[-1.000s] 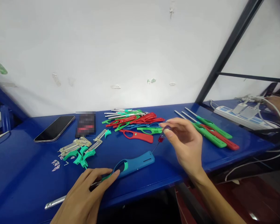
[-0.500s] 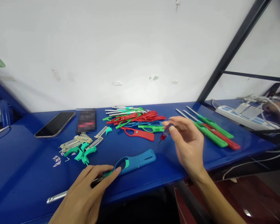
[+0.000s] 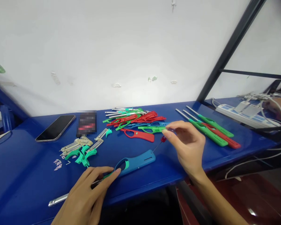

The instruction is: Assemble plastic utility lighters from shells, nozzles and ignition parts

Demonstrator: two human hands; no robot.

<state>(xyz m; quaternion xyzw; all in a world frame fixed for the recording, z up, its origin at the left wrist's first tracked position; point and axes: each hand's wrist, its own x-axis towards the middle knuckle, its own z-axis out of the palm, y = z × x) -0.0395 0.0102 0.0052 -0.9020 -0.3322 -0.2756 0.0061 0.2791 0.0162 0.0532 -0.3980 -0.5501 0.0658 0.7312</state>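
A blue long-necked lighter (image 3: pixel 141 160) with a green trigger lies near the table's front edge. My left hand (image 3: pixel 89 189) grips it around the neck, thumb and fingers closed beside the trigger loop; its metal tube (image 3: pixel 58 200) sticks out to the left. My right hand (image 3: pixel 189 143) pinches a small screwdriver (image 3: pixel 163 138) with a see-through red and purple handle, mostly covered by the fingers. The thin shaft slants down to the hole at the lighter's handle end; whether the tip is inside I cannot tell.
Lighter shell halves and metal tubes are heaped (image 3: pixel 145 117) at the back. Three whole lighters (image 3: pixel 213 132) lie right. Clear fuel tanks (image 3: pixel 77 145), green triggers (image 3: pixel 85 154), a phone (image 3: pixel 56 128) and a blurred dark item (image 3: pixel 86 123) are left. A power strip (image 3: pixel 245 114) and another person's hand (image 3: pixel 277 104) are far right.
My right hand's fingers have shifted slightly on the screwdriver, covering more of its handle. The lighter and my left hand have barely moved. The camera view has shifted a little.
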